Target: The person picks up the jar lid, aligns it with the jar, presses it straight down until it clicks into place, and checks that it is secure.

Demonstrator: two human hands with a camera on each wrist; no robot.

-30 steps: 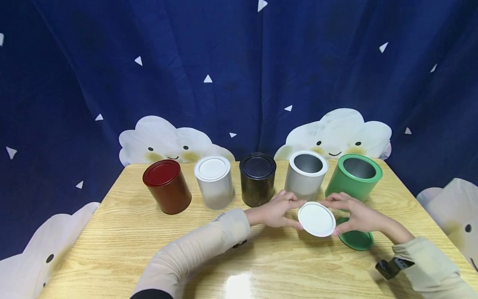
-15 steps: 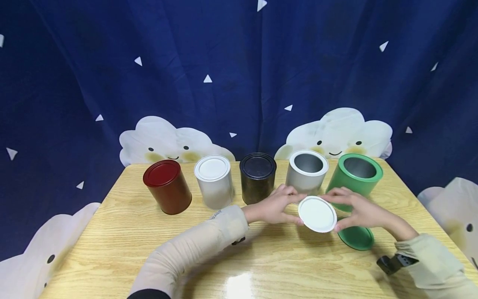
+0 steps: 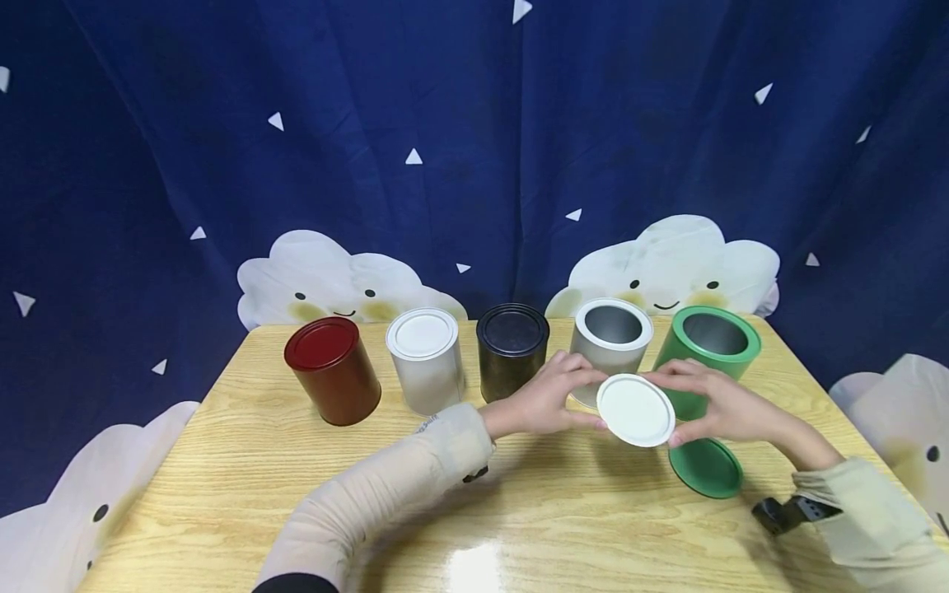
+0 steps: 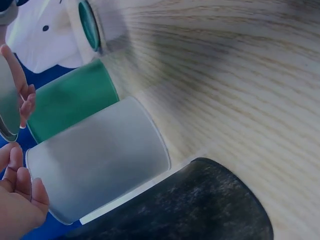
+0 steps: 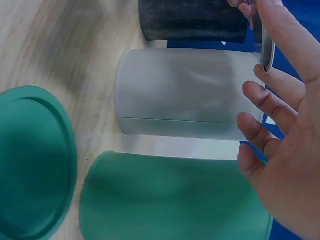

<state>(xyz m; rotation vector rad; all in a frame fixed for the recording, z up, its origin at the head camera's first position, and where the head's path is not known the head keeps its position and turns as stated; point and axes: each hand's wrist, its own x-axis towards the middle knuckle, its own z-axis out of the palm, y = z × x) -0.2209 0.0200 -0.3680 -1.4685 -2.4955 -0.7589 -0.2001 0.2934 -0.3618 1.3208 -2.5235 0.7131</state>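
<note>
Between both hands a round white lid (image 3: 636, 410) is held in the air, its face tilted toward the head camera. My left hand (image 3: 552, 395) pinches its left edge with thumb and fingers; my right hand (image 3: 722, 403) pinches the right edge. Just behind the lid stands the uncovered white can (image 3: 604, 358), its grey inside showing through the ring-shaped rim. To its right is the uncovered green can (image 3: 682, 395), partly hidden by my right hand. The green lid (image 3: 707, 468) lies on the table in front of that can. In the right wrist view the white lid (image 5: 267, 47) appears edge-on.
A black can (image 3: 511, 346), a second white can (image 3: 426, 362) and a dark red can (image 3: 334, 371) stand in the row to the left, all lidded. The wooden table (image 3: 222, 461) ends at a dark blue curtain (image 3: 445, 107) with cloud prints.
Both hands have raised the white lid away from me, up and slightly right in the head view, toward the uncovered white can. The cans and the green lid have stayed put.
</note>
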